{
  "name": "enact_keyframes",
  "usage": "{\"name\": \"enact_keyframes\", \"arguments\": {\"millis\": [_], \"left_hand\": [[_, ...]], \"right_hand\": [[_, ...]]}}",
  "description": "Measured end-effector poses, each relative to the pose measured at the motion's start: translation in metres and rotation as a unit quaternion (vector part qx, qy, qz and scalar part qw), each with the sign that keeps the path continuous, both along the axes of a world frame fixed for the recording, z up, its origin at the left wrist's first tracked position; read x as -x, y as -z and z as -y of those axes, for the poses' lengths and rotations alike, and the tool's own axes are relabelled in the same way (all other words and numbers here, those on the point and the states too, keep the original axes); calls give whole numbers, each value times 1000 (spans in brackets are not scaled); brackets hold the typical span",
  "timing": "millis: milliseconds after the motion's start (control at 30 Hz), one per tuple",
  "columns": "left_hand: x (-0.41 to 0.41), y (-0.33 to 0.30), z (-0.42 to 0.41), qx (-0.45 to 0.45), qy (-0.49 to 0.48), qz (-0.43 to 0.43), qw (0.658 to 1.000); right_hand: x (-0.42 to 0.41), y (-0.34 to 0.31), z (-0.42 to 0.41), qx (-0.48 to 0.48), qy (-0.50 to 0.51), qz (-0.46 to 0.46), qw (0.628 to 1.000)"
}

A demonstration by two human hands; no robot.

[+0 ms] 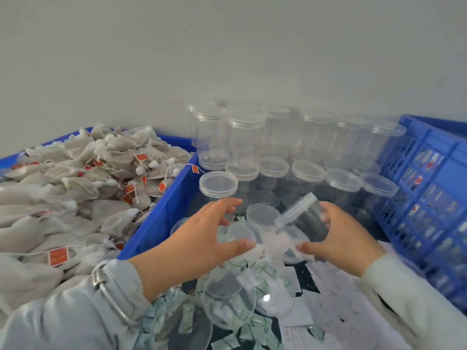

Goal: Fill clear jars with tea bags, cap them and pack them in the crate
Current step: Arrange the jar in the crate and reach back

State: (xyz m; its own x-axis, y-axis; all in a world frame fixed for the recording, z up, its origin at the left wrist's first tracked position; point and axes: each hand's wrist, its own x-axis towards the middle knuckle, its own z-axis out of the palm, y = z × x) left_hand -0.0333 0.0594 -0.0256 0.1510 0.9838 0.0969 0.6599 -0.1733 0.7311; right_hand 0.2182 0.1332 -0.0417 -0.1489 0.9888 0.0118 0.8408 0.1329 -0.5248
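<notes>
1. Head view, held jar: the right hand (pixel 338 236) grips a clear jar (pixel 307 219) with fingers behind it and thumb in front. The jar is tilted; its long axis runs from lower right to upper left, with the capped end up and left.
2. Head view, left hand: the left hand (pixel 202 236) is spread wide, fingers relaxed, over loose clear lids (pixel 261 214) in the middle bin. Whether its fingertips touch a lid cannot be told; it grips nothing.
3. Head view, jar stock: capped empty jars (pixel 252 147) stand upright in stacked rows at the far end of the blue bin (pixel 161 210), long axes vertical.
4. Head view, tea bags: a heap of mesh tea bags (pixel 75 185) with orange-red tags fills the bin to the left, just beside the jar bin.
5. Head view, crate: a blue slotted crate (pixel 429 198) stands to the right; filled jars show dimly through its wall.
6. Head view, surface: more lids and green-white paper sachets (pixel 262 276) lie in the bin near the person.
7. Head view, room: a plain grey-white wall (pixel 227 46) stands behind the bins.
8. Head view, clothing: pale sleeves; a metal bangle (pixel 108 289) on the left wrist.
</notes>
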Motion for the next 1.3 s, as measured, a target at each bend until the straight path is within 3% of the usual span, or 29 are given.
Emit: {"name": "enact_keyframes", "arguments": {"millis": [100,200,300,367,467,567,633,767,833,1000,1200,1300], "left_hand": [[-2,-8,1,47,41,149,987],[0,-8,7,62,100,168,979],[-2,-7,11,42,94,168,980],[-4,-8,8,21,69,185,980],[-9,-7,1,0,8,203,979],[-16,-3,-2,-10,-33,201,979],[-21,2,-1,-11,-51,199,979],[-31,10,0,23,-85,181,979],[-35,13,1,61,-104,152,981],[-33,15,-2,147,-125,119,974],[-30,13,1,210,-128,232,941],[-32,14,4,272,-111,331,897]], "right_hand": [[32,-7,27,127,-169,-211,954],[50,-4,43,194,-283,-290,894],[58,4,47,174,-303,-343,872],[65,12,50,103,-280,-361,884],[77,26,53,-51,-193,-297,934],[87,41,54,-192,-125,-208,951],[89,51,53,-307,-97,-153,934],[79,64,46,-497,-66,-78,862],[70,70,42,-533,-75,-60,841],[66,83,39,-539,-71,-46,838],[68,88,37,-569,-56,-43,820],[67,89,37,-590,-50,-38,805]]}}
